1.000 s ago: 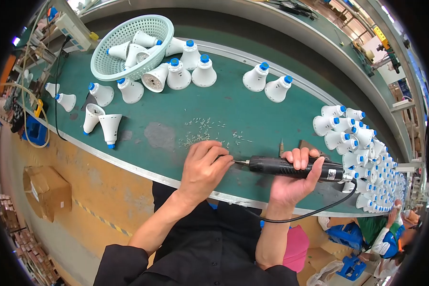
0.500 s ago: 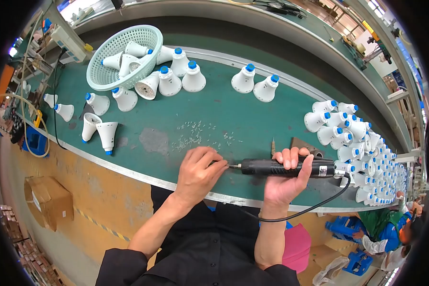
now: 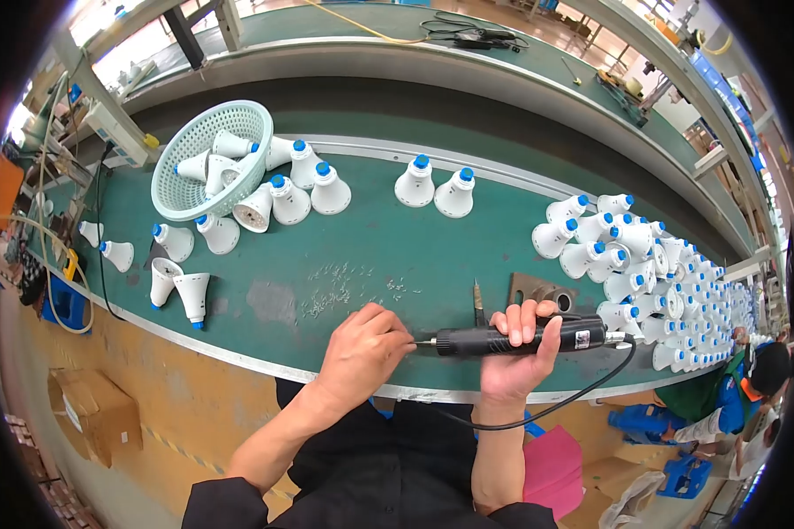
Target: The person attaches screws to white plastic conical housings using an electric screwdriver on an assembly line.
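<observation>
My right hand [image 3: 520,353] is wrapped round a black electric screwdriver [image 3: 476,341], which lies level with its bit pointing left. At the tip of the bit, the fingers of my left hand [image 3: 364,353] are pinched together; whatever they hold is too small to make out. Just beyond my left hand, small pale screws [image 3: 331,291] are scattered over the green bench [image 3: 282,256]. Behind the screwdriver stands a brown metal block with a round hole [image 3: 551,291], and a thin pointed tool [image 3: 478,300] lies beside it.
A pale green basket [image 3: 172,198] of white lamp housings is at the back left, with several more housings [image 3: 289,201] around it. Two housings [image 3: 454,194] stand at the back middle. Many others [image 3: 626,286] crowd the right side. A co-worker [image 3: 732,397] is at the far right.
The view has shifted, so the bench objects appear lower and slightly further left. My left fingers and the screwdriver's tip remain together, and my right hand still holds the screwdriver.
</observation>
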Tool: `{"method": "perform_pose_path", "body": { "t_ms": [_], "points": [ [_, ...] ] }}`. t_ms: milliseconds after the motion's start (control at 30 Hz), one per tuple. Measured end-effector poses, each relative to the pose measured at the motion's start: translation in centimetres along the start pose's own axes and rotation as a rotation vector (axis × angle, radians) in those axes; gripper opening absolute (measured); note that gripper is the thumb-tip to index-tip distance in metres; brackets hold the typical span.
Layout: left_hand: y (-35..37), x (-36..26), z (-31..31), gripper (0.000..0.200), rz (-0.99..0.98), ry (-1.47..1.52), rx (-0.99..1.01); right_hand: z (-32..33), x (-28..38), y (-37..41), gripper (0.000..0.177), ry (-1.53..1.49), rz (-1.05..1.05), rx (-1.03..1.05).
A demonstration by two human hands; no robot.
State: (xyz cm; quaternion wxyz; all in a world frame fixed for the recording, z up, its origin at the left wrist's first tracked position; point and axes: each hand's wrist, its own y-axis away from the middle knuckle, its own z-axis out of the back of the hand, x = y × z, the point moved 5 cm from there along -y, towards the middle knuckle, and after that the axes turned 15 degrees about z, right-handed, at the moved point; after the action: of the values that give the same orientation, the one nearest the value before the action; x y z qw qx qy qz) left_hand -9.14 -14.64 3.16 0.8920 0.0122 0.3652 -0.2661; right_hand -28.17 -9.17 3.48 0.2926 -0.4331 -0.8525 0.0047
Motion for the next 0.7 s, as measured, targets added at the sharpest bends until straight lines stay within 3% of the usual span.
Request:
{"method": "perform_pose_path", "body": {
  "t_ms": [267,367,433,533,633,700],
  "points": [
    [-3.7,-5.2,0.8,0.035,-0.258,-0.092,0.053,2.5,3.1,-1.5,0.020,-0.087,0.086,-0.140],
    [-8.3,-7.3,1.0,0.044,-0.464,-0.282,-0.094,3.9,4.3,-1.7,0.021,-0.068,0.120,-0.169],
    [-11.8,-8.6,-0.9,0.063,-0.641,-0.698,-0.177,4.3,5.0,-1.6,0.021,-0.059,0.124,-0.185],
    [-17.2,-6.8,-6.0,0.062,-0.785,-1.170,-0.275,4.5,5.5,-1.4,0.021,-0.068,0.127,-0.189],
    [-20.1,-4.8,-9.0,0.056,-0.684,-1.843,0.055,4.7,6.2,-0.9,0.021,-0.071,0.138,-0.186],
    [-20.8,-4.0,-10.2,0.057,-0.651,-1.950,0.117,4.8,6.6,-0.7,0.021,-0.063,0.133,-0.171]
  ]
}}
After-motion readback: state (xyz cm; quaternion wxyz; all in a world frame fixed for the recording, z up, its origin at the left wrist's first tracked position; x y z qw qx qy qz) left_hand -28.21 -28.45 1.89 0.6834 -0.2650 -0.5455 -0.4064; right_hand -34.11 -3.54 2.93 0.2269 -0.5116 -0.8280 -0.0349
